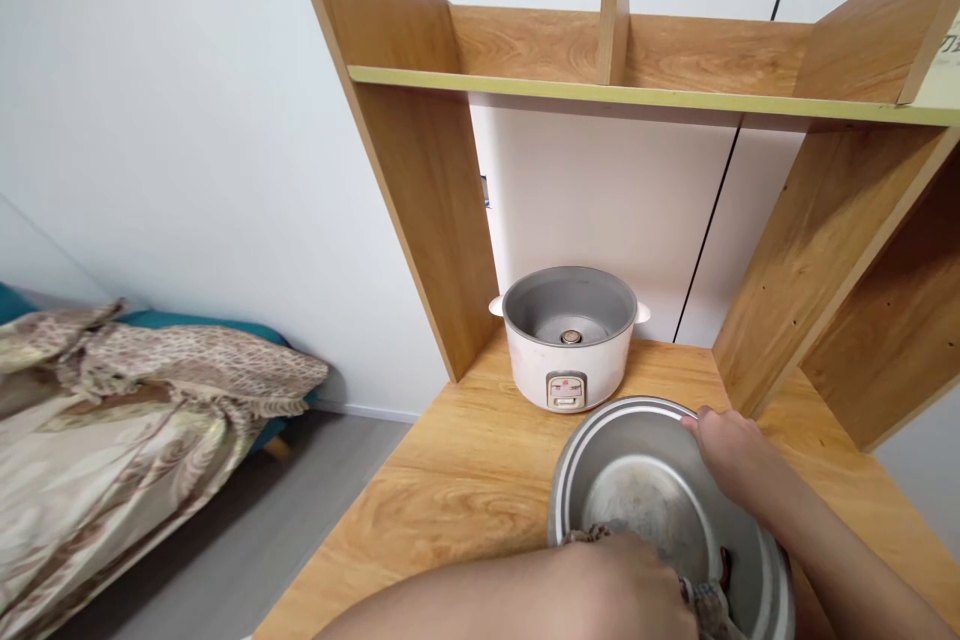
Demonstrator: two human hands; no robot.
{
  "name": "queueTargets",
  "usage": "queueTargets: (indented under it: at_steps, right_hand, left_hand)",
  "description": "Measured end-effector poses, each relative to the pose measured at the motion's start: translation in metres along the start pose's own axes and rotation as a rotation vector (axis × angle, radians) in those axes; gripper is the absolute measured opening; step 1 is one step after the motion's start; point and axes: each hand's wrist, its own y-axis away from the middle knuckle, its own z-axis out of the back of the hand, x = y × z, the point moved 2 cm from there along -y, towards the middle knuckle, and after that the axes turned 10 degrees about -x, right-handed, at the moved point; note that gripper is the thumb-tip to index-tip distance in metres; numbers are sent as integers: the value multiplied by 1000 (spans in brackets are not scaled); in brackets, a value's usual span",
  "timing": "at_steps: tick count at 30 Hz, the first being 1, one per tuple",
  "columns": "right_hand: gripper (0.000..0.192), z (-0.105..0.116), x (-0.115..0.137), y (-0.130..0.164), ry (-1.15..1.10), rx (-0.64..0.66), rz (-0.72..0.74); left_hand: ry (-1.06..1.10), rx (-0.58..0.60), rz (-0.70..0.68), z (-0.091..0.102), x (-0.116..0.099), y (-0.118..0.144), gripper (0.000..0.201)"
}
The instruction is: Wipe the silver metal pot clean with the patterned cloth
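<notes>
While the wooden worktop (465,480) carries it all, the round metal pot (645,500) sits near its front edge, just in front of the white cooker (571,335). The pot is smooth, grey and shiny, and it could slide off or tip, I think, if it gets pushed hard. The right hand (731,455) holds the pot's rim with its fingers closed on it. The left hand (622,590) presses a small patterned cloth (705,605) inside the pot, fingers closed around it. The cloth looks soft and crumpled.
</notes>
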Motion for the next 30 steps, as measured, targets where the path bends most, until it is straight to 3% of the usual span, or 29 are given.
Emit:
queueTargets:
  at_steps: [6,11,17,24,30]
  right_hand:
    - [45,-2,-2,5,41,-39,55]
    - [42,-1,3,1,40,-70,22]
    - [29,-3,8,-6,-47,-76,88]
    - [31,-14,0,-5,-14,-115,127]
    - [32,-9,1,-1,23,-81,72]
  left_hand:
    - [15,193,4,1,1,-1,25]
    - [-26,101,-40,-9,4,-7,17]
    - [-10,-68,-10,-26,11,-8,12]
    - [45,51,26,-29,14,-16,12]
    - [52,96,69,-31,18,-19,25]
